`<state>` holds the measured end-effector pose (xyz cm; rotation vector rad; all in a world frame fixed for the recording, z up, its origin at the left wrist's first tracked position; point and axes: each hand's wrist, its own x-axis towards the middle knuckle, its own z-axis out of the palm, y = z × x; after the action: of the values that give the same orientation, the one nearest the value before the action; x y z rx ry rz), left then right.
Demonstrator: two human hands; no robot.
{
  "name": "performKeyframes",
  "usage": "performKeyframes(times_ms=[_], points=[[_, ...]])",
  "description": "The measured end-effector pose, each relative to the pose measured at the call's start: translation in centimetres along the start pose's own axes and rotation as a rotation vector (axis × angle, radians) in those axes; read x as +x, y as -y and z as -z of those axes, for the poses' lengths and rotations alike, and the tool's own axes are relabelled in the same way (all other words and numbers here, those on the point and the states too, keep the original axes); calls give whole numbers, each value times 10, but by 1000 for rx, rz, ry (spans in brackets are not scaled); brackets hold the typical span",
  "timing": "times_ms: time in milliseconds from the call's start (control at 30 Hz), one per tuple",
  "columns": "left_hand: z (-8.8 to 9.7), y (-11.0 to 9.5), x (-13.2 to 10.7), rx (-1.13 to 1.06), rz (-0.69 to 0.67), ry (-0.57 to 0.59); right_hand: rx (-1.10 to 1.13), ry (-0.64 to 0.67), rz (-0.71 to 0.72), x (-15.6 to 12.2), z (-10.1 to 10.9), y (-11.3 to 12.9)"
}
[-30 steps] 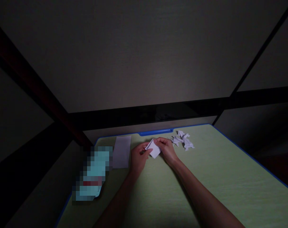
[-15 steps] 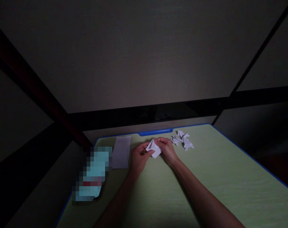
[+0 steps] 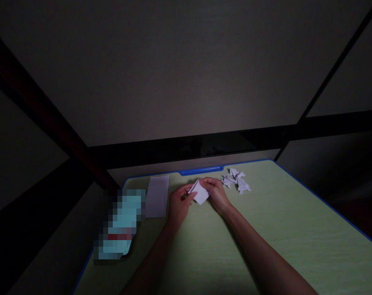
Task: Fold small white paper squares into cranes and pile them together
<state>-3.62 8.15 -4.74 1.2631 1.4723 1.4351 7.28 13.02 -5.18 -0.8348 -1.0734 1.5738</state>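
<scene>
A small piece of folded white paper (image 3: 201, 196) is held between my two hands above the far middle of the table. My left hand (image 3: 180, 200) pinches its left corner, the thumb lying on top and the fingers behind. On the other side, my right hand (image 3: 215, 193) grips the upper right edge with its thumb across the paper. Just beyond my right hand lie several folded white paper figures (image 3: 237, 180) in a loose cluster. To the left of my left hand rests a flat stack of white paper (image 3: 157, 196); whether it is one sheet or more I cannot tell.
The pale green table (image 3: 280, 229) has a blue rim and a blue slot (image 3: 201, 171) at its far edge. A blurred light-blue object (image 3: 122, 223) lies on the left side. A panelled wall (image 3: 186, 82) stands right behind the table.
My left thumb has shifted slightly up and left on the folded paper. The flap that stood raised now lies flatter, so more of the paper's face shows.
</scene>
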Motion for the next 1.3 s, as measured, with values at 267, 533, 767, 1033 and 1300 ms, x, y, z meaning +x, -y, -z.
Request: performKeyframes(times_ms=[267, 533, 767, 1033, 1300], points=[[2, 1, 3, -44, -29, -86, -91, 56, 34, -2, -3, 4], [4, 7, 7, -88, 2, -143, -190, 132, 50, -6, -5, 5], [4, 8, 6, -105, -3, -161, -223, 139, 73, -5, -6, 5], [5, 7, 5, -96, -15, -163, -236, 113, 92, -3, -3, 3], [4, 1, 3, -205, 19, -116, -227, 87, 98, -3, -3, 4]])
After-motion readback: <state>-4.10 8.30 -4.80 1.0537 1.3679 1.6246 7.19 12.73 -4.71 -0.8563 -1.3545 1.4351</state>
